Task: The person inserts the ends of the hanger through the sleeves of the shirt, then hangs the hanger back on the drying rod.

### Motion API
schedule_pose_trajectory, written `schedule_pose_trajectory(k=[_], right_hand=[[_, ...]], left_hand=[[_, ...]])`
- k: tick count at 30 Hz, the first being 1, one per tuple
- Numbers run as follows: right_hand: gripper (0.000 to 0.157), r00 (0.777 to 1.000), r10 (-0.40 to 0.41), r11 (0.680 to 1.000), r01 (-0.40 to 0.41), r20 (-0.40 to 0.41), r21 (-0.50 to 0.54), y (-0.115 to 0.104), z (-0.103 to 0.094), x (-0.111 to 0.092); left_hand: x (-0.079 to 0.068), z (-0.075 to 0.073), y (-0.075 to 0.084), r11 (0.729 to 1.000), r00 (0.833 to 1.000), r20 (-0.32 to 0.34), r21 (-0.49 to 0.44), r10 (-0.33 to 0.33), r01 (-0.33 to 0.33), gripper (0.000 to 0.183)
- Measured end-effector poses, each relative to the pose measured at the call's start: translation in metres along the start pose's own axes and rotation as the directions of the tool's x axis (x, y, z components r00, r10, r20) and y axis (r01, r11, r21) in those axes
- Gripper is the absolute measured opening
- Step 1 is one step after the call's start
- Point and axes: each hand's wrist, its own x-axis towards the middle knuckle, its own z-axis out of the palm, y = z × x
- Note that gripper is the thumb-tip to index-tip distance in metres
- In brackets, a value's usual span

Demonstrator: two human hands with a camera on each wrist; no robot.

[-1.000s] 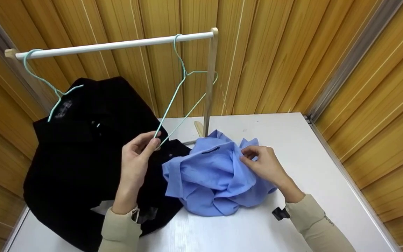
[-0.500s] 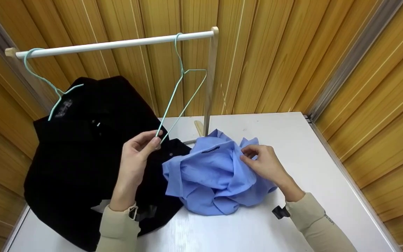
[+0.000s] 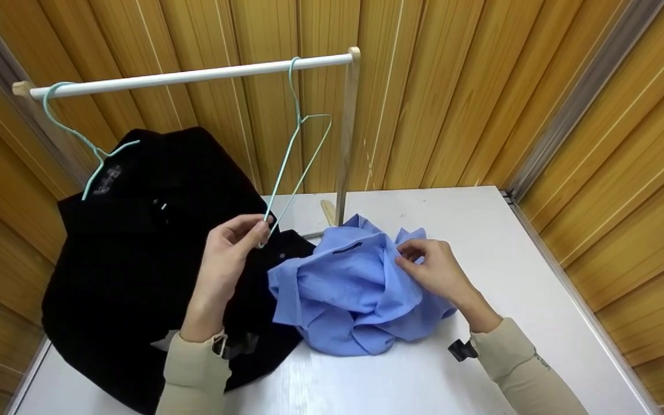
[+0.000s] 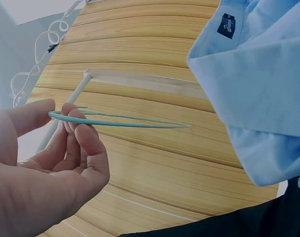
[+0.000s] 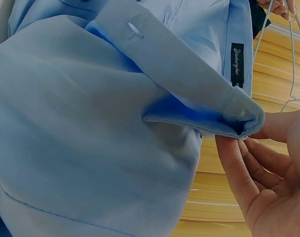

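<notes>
A mint-green wire hanger (image 3: 283, 167) hooks over the rack's rail. Its near end is pinched between the thumb and fingers of my left hand (image 3: 223, 256); the left wrist view shows the thin wire loop (image 4: 125, 123) pointing away from that hand. To the right, a light blue shirt (image 3: 343, 282) is bunched up, its collar spread and a dark neck label (image 3: 347, 248) showing. My right hand (image 3: 434, 268) pinches the collar edge; the right wrist view shows the folded collar tip (image 5: 243, 116) between thumb and fingers. Hanger and shirt are apart.
A black garment (image 3: 136, 276) hangs on another mint hanger (image 3: 75, 135) at the left of the rack. The rack has a white rail (image 3: 193, 75) and a right upright (image 3: 344, 144). Wood-patterned walls (image 3: 436, 92) enclose the white table (image 3: 470, 219).
The hanger has turned, its far end swinging left from behind the rack's upright to beside it. My left hand has shifted slightly right. My right hand and the shirt stay put.
</notes>
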Motion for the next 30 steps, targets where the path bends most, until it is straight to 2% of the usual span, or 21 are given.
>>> schedule_pose_trajectory(k=[6,21,26,30], right_hand=[[0.009,1.000,0.000,1.000,0.000,-0.002,-0.003,0.000,0.000,0.000],[0.009,1.000,-0.003,1.000,0.003,0.008,0.007,0.002,0.000,-0.003],[0.009,1.000,0.000,1.000,0.000,0.009,0.007,0.003,-0.001,-0.003],[0.009,1.000,0.004,1.000,-0.004,0.010,0.011,0.003,-0.001,-0.003]], left_hand=[[0.002,-0.002,0.001,1.000,1.000,0.007,0.013,-0.008,0.008,0.018],[0.002,-0.006,0.002,1.000,1.000,-0.008,-0.020,0.018,-0.019,0.016],[0.000,-0.008,0.005,0.999,0.999,-0.018,0.011,0.039,-0.039,0.016],[-0.003,-0.010,0.006,0.998,0.998,-0.014,-0.009,0.061,-0.061,0.017]])
